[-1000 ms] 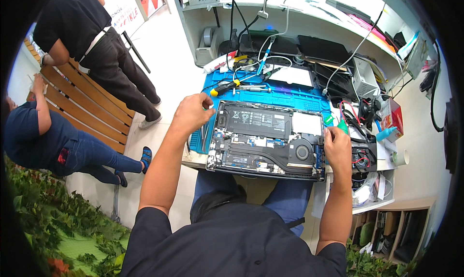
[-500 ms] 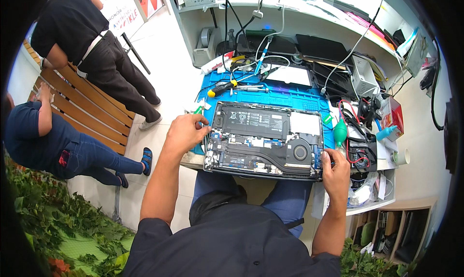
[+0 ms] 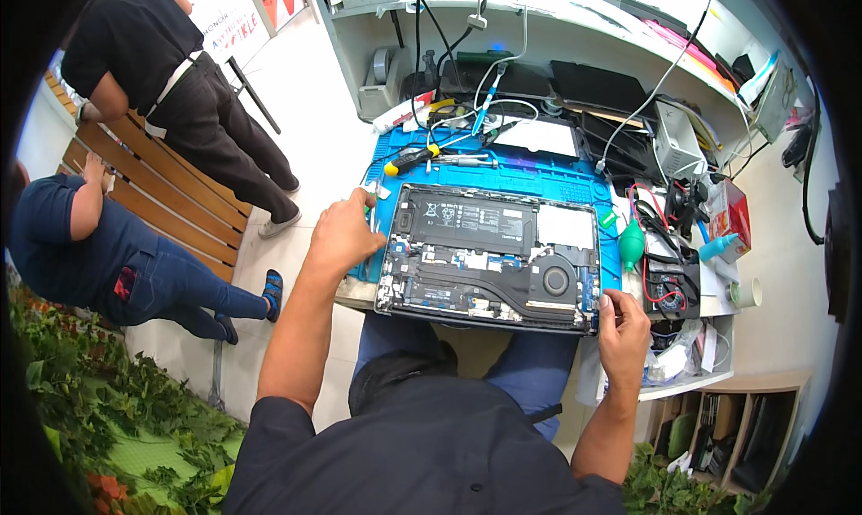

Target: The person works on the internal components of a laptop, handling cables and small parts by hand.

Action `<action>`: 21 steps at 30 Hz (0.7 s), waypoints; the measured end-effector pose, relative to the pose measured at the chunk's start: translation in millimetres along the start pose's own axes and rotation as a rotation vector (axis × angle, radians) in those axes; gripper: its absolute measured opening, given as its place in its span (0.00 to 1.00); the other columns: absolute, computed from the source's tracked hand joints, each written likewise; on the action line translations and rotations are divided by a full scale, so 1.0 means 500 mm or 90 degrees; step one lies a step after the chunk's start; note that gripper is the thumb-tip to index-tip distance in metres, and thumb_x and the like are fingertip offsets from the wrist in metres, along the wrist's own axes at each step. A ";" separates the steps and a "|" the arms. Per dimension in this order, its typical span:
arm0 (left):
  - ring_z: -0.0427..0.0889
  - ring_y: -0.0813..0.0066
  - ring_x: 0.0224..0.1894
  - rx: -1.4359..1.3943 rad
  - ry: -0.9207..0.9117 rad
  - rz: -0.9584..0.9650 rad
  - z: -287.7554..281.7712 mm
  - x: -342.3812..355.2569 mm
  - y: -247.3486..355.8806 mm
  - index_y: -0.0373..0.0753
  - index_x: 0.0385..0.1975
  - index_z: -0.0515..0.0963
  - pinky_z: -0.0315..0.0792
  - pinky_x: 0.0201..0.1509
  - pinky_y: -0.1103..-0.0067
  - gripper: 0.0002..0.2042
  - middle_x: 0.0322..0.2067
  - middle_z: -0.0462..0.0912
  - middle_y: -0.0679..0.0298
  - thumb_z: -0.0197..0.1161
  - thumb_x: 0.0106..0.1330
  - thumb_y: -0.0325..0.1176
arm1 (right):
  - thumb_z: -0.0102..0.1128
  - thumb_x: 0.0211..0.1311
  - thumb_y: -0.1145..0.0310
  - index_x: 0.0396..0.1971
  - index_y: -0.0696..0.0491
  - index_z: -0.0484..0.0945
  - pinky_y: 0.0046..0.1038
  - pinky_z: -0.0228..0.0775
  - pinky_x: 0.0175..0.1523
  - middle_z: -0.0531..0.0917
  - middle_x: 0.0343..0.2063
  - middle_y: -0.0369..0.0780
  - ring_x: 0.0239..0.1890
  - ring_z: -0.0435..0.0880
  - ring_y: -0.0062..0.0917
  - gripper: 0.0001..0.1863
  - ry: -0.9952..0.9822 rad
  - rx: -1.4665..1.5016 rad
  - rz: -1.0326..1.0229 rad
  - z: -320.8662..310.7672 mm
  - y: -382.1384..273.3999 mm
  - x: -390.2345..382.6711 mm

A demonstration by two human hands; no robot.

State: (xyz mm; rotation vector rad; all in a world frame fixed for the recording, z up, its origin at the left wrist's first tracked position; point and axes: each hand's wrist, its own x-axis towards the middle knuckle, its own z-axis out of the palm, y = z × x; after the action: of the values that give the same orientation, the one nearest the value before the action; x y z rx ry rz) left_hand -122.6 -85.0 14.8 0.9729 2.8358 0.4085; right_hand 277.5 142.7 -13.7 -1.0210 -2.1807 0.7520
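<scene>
An opened laptop lies at the front of the blue work mat, with its battery, circuit boards and round fan bare. My right hand pinches the laptop's near right corner between thumb and fingers. By the left edge, my left hand is curled over slim tools and a small green piece. Its fingertips are partly hidden, so what they hold cannot be made out. A yellow-and-black screwdriver rests on the mat behind the laptop.
To the right are a green air blower, red and black leads, a light-blue bottle and a paper cup. Cables hang from the shelf. Two people are by a wooden bench at left.
My left hand has moved up along the laptop's left edge onto the small tools there. The laptop and my right hand have shifted slightly toward me.
</scene>
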 end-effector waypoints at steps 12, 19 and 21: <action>0.93 0.52 0.51 -0.006 0.038 -0.033 0.002 0.008 0.006 0.34 0.65 0.83 0.84 0.63 0.63 0.32 0.42 0.93 0.46 0.80 0.56 0.30 | 0.64 0.86 0.64 0.55 0.65 0.86 0.24 0.74 0.26 0.89 0.34 0.40 0.23 0.82 0.17 0.17 -0.080 0.220 0.210 0.006 0.048 -0.035; 0.84 0.75 0.24 -0.292 -0.026 -0.009 0.013 0.032 -0.070 0.26 0.72 0.74 0.78 0.31 0.76 0.40 0.25 0.85 0.62 0.82 0.55 0.22 | 0.64 0.86 0.66 0.55 0.64 0.86 0.22 0.75 0.24 0.87 0.33 0.37 0.23 0.80 0.13 0.15 0.004 0.335 0.163 0.051 0.103 -0.049; 0.84 0.78 0.25 -0.390 -0.080 -0.031 0.010 0.030 -0.080 0.23 0.70 0.75 0.76 0.30 0.79 0.37 0.24 0.84 0.65 0.81 0.58 0.19 | 0.64 0.86 0.65 0.54 0.63 0.86 0.22 0.77 0.25 0.85 0.31 0.34 0.24 0.79 0.13 0.15 0.002 0.369 0.172 0.050 0.102 -0.056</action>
State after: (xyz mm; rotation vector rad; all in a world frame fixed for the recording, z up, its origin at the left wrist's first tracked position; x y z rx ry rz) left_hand -156.7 -104.9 -2.0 0.7595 2.3705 1.0797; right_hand 297.4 142.0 -73.8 -1.0009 -1.6721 1.4006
